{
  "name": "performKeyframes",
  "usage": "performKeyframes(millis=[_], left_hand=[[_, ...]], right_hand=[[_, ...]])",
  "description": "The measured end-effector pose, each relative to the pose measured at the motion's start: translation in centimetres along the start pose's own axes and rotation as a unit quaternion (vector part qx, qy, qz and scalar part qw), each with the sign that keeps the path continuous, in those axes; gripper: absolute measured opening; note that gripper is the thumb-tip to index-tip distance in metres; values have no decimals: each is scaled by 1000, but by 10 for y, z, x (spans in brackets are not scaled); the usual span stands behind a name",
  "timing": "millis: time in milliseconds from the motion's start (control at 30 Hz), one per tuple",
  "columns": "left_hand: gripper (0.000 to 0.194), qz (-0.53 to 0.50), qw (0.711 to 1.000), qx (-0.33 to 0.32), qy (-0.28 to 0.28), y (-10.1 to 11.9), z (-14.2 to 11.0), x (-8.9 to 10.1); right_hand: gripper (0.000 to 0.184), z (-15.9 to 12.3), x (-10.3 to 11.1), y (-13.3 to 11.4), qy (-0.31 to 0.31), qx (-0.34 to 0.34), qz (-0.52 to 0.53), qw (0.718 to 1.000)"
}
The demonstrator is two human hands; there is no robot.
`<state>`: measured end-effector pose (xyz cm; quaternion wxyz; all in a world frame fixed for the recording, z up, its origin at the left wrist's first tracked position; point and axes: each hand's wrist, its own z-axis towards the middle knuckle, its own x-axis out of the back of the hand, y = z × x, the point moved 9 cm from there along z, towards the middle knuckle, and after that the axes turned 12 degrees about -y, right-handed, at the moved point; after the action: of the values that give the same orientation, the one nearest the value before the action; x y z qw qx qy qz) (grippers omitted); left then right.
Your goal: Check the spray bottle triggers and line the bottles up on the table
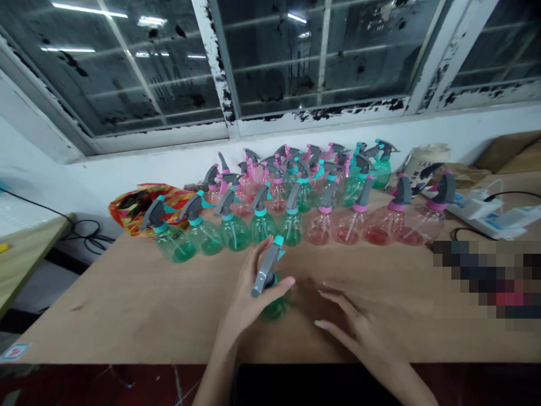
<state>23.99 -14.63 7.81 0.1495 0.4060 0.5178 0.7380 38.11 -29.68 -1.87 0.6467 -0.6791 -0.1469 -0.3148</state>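
As a patterned bag (169, 196) sits behind the leftmost of five green bottles (235, 232), each of these shows liquid low inside. In front of them, your left hand (252, 290) wraps the neck of a green spray bottle (275, 307). Farther right, four pink bottles (347, 228) contain shallow reddish liquid, while your right hand (357, 327) is empty and loosely open, apart from the held bottle on its left.

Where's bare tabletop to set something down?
Bare table: left of the left hand, in front of the green bottles; smaller patch between right hand and pink bottles. Crowded: from that front row back to the wall. Pixelated right side: can't tell.
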Motion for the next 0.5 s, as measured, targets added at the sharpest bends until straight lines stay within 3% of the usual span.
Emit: performKeyframes(millis=[100,267,500], left_hand=[[61,-29,999,-4,-17,7,7,2],[42,12,999,-24,-26,12,12,-2],[35,55,994,-21,92,-9,7,13]], right_hand=[[40,0,2,-1,5,2,1,1000],[40,-1,2,-3,-1,-1,3,1000],[36,1,7,-2,21,-1,2,1000]])
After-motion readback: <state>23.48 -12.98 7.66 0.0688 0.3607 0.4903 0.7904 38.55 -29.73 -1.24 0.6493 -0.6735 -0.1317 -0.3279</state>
